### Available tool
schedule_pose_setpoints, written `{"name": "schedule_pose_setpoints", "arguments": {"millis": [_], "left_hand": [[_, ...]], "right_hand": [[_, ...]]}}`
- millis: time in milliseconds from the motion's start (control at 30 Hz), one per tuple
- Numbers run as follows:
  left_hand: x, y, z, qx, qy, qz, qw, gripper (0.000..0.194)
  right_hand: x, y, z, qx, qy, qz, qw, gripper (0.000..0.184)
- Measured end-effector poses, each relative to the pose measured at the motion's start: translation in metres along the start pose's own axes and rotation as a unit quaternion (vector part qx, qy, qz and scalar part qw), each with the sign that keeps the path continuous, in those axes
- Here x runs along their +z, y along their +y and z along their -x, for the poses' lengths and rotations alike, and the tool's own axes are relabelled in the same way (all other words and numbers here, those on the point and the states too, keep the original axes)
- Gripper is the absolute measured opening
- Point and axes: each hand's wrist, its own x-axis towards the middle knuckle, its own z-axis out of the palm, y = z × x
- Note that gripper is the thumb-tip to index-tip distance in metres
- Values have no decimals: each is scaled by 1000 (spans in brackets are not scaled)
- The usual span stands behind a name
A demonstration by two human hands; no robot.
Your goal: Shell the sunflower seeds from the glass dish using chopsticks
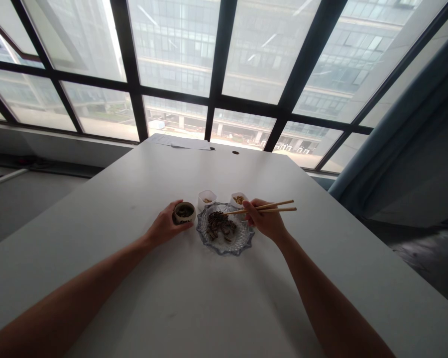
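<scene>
While the left hand (167, 223) curls its grip around the small cup (184, 211) beside the glass plate (226, 249), the right hand (266, 222), its grip closed on wooden chopsticks (283, 210), does best to pinch lightly and squarely at the dark pieces (217, 218) in the plate.

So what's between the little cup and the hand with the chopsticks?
In the head view: a clear dish of dark pieces, with two small tubs just beyond.
</scene>
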Motion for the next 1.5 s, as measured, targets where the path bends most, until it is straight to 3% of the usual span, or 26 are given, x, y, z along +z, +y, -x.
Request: {"name": "schedule_pose_setpoints", "arguments": {"millis": [133,267,333,433,500,633,767,833,1000,1067,1167,1233,1300,1433,1500], "left_hand": [[1,-1,0,11,3,2,1000,81],[2,-2,0,12,-3,11,1000,82],[3,-2,0,16,1,11,1000,80],[3,-1,0,16,5,18,1000,78],[3,0,0,10,2,30,999,79],[3,1,0,16,-2,54,998,79],[4,0,0,27,5,49,998,79],[4,0,0,27,3,52,998,79],[5,0,0,20,7,49,999,78],[5,0,0,17,5,48,999,79],[4,1,0,15,2,48,999,78],[3,1,0,14,3,46,999,78],[3,2,1,12,4,43,999,78],[2,3,1,8,2,45,999,79],[2,3,1,5,-1,46,999,80]], "right_hand": [[-7,2,-8,61,98,-80,990,57],[-14,8,-15,122,134,-160,970,55],[-12,5,-13,118,144,-165,969,55],[0,-10,-3,37,155,-130,979,54],[15,-23,6,-35,132,-101,986,50],[51,-40,11,-131,15,-40,990,40],[71,-38,-2,-133,-62,10,989,43],[69,-35,-9,-96,-73,-2,993,47],[33,-38,-7,-30,18,-48,998,57],[19,-40,-1,-7,-24,-33,999,58],[8,-36,6,14,-140,10,990,54],[5,-30,7,6,-173,37,984,52],[3,-23,6,-13,-146,59,987,52],[1,-18,1,-31,-36,60,997,54],[2,-18,1,-31,-20,46,998,53]]}}
